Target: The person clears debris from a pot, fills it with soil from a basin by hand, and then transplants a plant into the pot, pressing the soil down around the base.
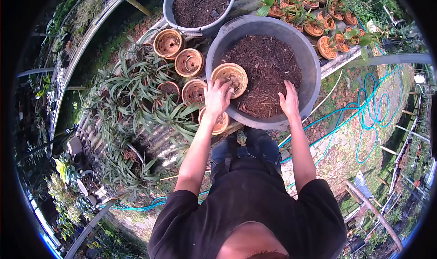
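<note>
- Garden ground (341, 156), patchy with stone and grass, spreads around a low bench (337, 66) in bright sunlight, and greenery crowds the edges of the view.
- On the bench, a wide grey tub (314, 79) holds dark, crumbly soil (268, 61) mixed with bits of fibre.
- One clay pot (236, 73) sits at the left side of this tub, overlapping its rim, with its open mouth facing up.
- Left hand (217, 99) grasps that pot by its near edge, fingers reaching over the rim to the inside.
- Right hand (289, 100) is released, fingers loosely spread at the right part of the soil, holding nothing that shows; whether the fingertips press into it, I cannot tell.
- Four more clay pots (189, 62) stand in a rough line left of the tub, the nearest partly hidden by the left forearm.
- Another tub (193, 30) of soil stands just beyond.
- Long-leaved plants (120, 93) fill the left side.
- Small potted plants (327, 47) cluster at the far right of the bench.
- Blue-green hose (364, 106) lies in loops on the ground at right.
</note>
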`<state>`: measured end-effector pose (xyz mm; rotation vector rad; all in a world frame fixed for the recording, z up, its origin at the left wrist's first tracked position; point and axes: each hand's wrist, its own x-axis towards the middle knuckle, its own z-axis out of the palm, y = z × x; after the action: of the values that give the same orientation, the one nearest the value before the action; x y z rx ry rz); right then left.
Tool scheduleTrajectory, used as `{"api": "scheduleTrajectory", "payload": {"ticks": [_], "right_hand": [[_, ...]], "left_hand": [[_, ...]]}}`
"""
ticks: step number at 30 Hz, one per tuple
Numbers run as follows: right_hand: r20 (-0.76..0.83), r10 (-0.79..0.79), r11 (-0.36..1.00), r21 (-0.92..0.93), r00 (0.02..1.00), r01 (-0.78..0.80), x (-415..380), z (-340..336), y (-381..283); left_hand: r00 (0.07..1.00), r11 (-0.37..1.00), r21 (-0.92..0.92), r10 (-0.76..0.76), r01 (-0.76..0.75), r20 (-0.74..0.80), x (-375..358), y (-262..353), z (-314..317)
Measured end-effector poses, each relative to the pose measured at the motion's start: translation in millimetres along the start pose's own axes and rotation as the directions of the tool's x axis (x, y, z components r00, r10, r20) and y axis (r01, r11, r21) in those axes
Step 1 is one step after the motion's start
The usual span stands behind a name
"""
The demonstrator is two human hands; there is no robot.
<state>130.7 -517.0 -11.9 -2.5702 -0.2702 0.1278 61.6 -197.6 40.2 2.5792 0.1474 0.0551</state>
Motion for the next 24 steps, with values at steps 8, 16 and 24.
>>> {"api": "scheduleTrajectory", "payload": {"ticks": [8,16,24], "right_hand": [[0.042,0.108,0.988,0.106,0.993,-0.112,-25,-8,-19],[-0.245,0.175,0.977,0.167,0.954,-0.136,31,-9,-17],[-0.154,-0.056,0.996,-0.082,0.987,0.043,123,10,-9]], "left_hand": [[0.977,0.984,0.099,0.131,-0.149,0.168,-7,-12,6],[0.982,0.982,0.026,0.186,-0.185,-0.018,-25,-14,23],[0.995,0.997,-0.041,0.070,-0.073,-0.067,-18,-4,26]]}}
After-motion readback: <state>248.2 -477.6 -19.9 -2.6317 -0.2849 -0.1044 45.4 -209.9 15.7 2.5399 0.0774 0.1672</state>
